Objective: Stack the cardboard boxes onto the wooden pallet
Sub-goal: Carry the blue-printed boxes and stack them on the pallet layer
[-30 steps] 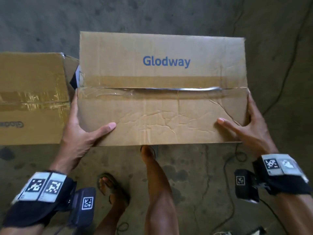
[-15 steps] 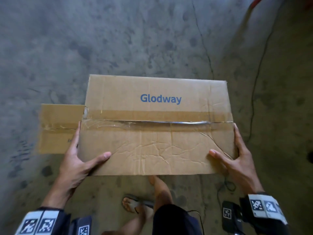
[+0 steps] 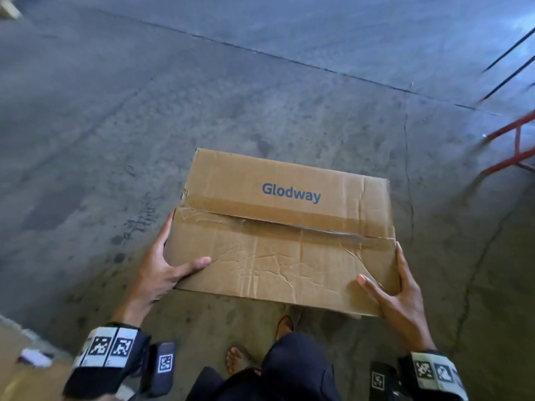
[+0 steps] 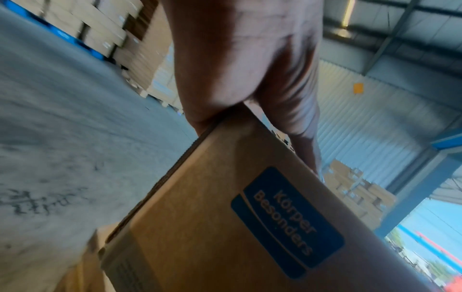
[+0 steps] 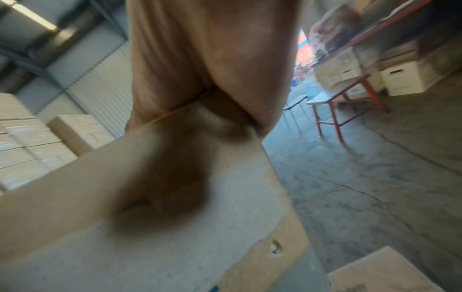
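A taped brown cardboard box (image 3: 283, 230) printed "Glodway" is carried in the air over the concrete floor, in front of my body. My left hand (image 3: 162, 267) grips its left end, thumb on top and fingers down the side. My right hand (image 3: 396, 290) grips the right end the same way. In the left wrist view the box's side (image 4: 225, 227) shows a blue label, with the left hand (image 4: 240, 65) on its corner. The right wrist view shows the right hand (image 5: 207, 59) clamped over the box edge (image 5: 150, 197). No wooden pallet is in view.
Another cardboard box (image 3: 20, 369) lies at the lower left. A red metal frame (image 3: 518, 149) stands at the right, seen as a red-legged table (image 5: 350, 100) with white boxes behind. Stacks of boxes (image 4: 117, 33) line the warehouse wall. My sandalled feet (image 3: 240, 357) are below the box.
I have carried the box away from the second box on the left, turning right; open floor and the red frame now come into view. Both hands keep the same hold.
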### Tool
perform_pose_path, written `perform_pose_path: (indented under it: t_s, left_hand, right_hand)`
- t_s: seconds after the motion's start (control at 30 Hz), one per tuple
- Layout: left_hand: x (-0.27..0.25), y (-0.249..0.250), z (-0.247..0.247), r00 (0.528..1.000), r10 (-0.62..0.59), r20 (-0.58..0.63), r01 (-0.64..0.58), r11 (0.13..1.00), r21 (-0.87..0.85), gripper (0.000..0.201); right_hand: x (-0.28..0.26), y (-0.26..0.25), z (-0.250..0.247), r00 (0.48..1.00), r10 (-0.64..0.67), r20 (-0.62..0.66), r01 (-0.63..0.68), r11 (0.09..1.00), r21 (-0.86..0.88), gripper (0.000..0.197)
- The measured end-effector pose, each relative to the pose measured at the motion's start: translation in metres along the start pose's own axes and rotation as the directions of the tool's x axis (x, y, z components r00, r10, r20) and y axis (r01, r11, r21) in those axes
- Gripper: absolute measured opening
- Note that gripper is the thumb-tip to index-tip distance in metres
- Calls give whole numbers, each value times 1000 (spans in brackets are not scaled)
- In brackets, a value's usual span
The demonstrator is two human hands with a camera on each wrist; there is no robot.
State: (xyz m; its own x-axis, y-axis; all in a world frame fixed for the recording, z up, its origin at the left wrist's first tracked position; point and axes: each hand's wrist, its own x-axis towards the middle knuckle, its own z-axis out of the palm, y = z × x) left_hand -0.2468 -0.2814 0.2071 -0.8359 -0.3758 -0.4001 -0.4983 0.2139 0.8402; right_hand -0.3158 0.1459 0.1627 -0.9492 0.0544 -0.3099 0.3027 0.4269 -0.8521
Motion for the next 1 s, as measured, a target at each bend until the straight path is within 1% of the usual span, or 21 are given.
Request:
perform_pose_path:
  t_s: [0.07, 0.13, 0.2, 0.27, 0.4, 0.5, 0.57, 0.7, 0.87, 0.9, 1.0]
  left_hand:
    - [-38, -20, -30, 997, -27, -74, 21, 996, -81, 125]
    - [-75, -42, -56, 984, -45, -173, 25, 993, -118, 125]
    - [-111, -62, -78, 960, -61, -274, 23, 990, -138, 124]
    - [-148, -85, -95, 922, -103, -373, 45, 986, -160, 123]
    - [-214, -129, -121, 820, -191, -540, 67, 968, -242, 122]
    - [-255, -140, -123, 728, -241, -641, 75, 958, -276, 127]
    - [-278, -146, -119, 664, -291, -689, 94, 946, -309, 129]
    - [-316, -155, -102, 540, -432, -722, 183, 898, -401, 134]
    - [-345, -149, -75, 370, -532, -762, 261, 846, -464, 132]
    - [-348, -149, -68, 343, -550, -762, 269, 834, -481, 133]
    - [-354, -147, -52, 286, -564, -774, 276, 822, -498, 130]
  right_hand:
    - [-15, -20, 18, 997, -29, 66, 30, 999, -22, 113]
    - [-28, -37, 39, 990, -42, 135, 52, 996, -71, 114]
    - [-37, -54, 60, 974, -62, 216, 85, 992, -98, 115]
    - [-42, -69, 83, 946, -78, 316, 118, 987, -108, 115]
    - [-52, -94, 136, 869, -116, 481, 209, 967, -145, 116]
    - [-58, -112, 174, 799, -142, 585, 303, 935, -186, 113]
    - [-60, -126, 197, 743, -144, 654, 365, 906, -215, 111]
    - [-60, -158, 238, 634, -144, 760, 471, 851, -231, 120]
    - [-52, -177, 277, 482, -160, 861, 608, 769, -197, 114]
    - [-49, -179, 283, 455, -157, 876, 628, 754, -191, 115]
    - [-46, -188, 301, 381, -174, 908, 670, 728, -142, 116]
